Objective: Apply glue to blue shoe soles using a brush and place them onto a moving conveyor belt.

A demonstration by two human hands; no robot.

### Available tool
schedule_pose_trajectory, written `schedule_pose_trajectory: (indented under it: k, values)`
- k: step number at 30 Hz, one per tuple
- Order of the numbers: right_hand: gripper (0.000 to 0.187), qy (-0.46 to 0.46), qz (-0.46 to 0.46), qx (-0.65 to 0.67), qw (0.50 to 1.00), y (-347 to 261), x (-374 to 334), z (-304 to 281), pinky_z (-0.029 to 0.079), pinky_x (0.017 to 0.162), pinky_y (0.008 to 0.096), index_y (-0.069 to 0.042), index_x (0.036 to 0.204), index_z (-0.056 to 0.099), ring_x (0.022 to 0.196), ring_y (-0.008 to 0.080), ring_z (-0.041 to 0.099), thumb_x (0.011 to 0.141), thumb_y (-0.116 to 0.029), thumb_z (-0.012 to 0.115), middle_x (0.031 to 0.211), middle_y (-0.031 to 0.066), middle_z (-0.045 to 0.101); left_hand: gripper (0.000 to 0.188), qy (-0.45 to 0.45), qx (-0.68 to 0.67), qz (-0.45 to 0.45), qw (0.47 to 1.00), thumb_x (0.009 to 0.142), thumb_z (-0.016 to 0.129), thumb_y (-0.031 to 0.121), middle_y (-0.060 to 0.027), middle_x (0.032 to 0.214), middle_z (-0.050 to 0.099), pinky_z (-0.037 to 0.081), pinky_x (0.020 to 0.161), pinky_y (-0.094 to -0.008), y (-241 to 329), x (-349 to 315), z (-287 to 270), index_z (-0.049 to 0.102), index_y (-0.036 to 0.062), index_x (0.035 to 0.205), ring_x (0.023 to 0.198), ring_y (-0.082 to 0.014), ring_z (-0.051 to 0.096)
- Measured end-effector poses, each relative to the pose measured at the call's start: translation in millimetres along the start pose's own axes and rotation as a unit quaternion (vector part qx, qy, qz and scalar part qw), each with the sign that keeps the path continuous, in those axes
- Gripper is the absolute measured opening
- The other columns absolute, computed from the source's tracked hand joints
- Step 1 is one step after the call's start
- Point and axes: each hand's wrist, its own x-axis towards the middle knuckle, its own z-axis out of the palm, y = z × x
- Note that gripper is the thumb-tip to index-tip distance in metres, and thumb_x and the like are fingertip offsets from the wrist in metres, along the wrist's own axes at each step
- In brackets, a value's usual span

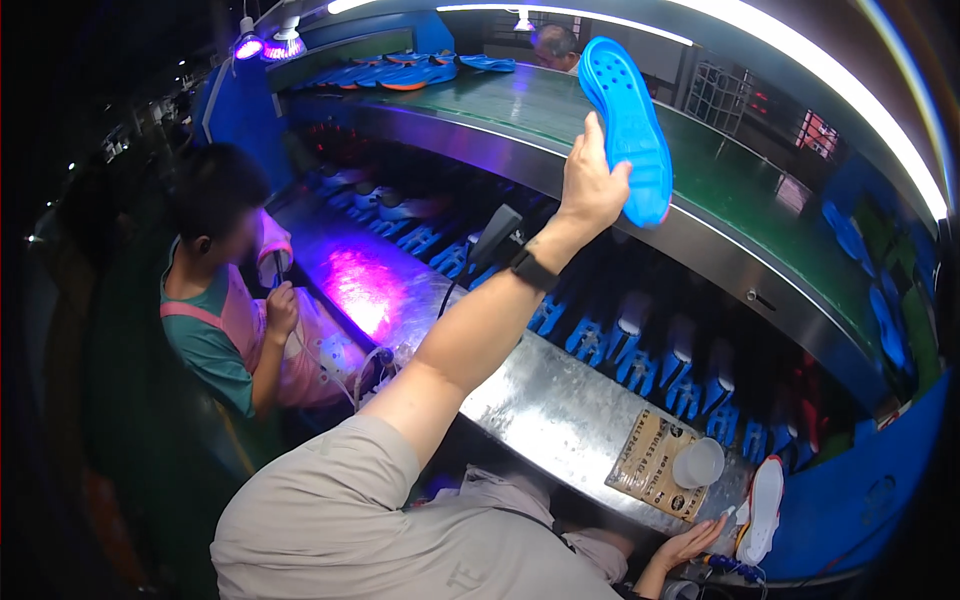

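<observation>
Raised in my left hand [595, 185] is a blue shoe sole [630, 130] with small round holes near one end. The fingers go behind the sole and the thumb lies along its edge; it is held in front of the green conveyor belt. My right hand [690, 545] is low at the right, fingers stretched out and with nothing visible in it. Beside its fingertips a white shoe sole with a red edge [765, 510] leans near the end of the metal bench.
A white cup [698, 463] stands on a piece of brown cardboard [640, 460] on the metal bench [560, 420]. Blue soles [390, 72] lie on the upper green belt [540, 95]. Under it hang rows of blue clamps [635, 370]. At left, a co-worker [225, 290] holds a shoe.
</observation>
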Motion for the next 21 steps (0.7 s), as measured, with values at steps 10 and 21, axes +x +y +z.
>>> schedule_pose_trajectory:
  k: [10, 21]
  values:
    - [0.035, -0.027, 0.040, 0.150, 0.987, -11.4, 16.1, -54.6, 0.048, 0.086, 0.0329, 0.003, 0.127, 0.057, 0.095, 0.0204, 0.061, 0.106, -0.022, 0.043, 0.112, 0.0117, 0.062, 0.044, -0.334, -0.497, -0.535, 0.596, 0.085, 0.060, 0.009, -0.0165, 0.112, 0.067, 0.053, 0.090, -0.0324, 58.3, -226.1, -84.3, 0.057, -0.0096, 0.124, 0.098, -0.0203, 0.067]
    - [0.021, -0.108, 0.118, 0.231, 0.960, -100.3, 39.1, -50.1, 0.042, 0.068, 0.0217, 0.001, 0.106, 0.066, 0.074, 0.0071, 0.052, 0.100, -0.016, 0.055, 0.086, 0.0027, 0.062, 0.085, -0.174, -0.652, -0.717, 0.175, 0.097, 0.033, 0.063, -0.0313, 0.154, 0.028, 0.044, 0.102, -0.0596, 49.5, -344.5, -135.3, 0.020, 0.0031, 0.156, 0.142, -0.0480, 0.033]
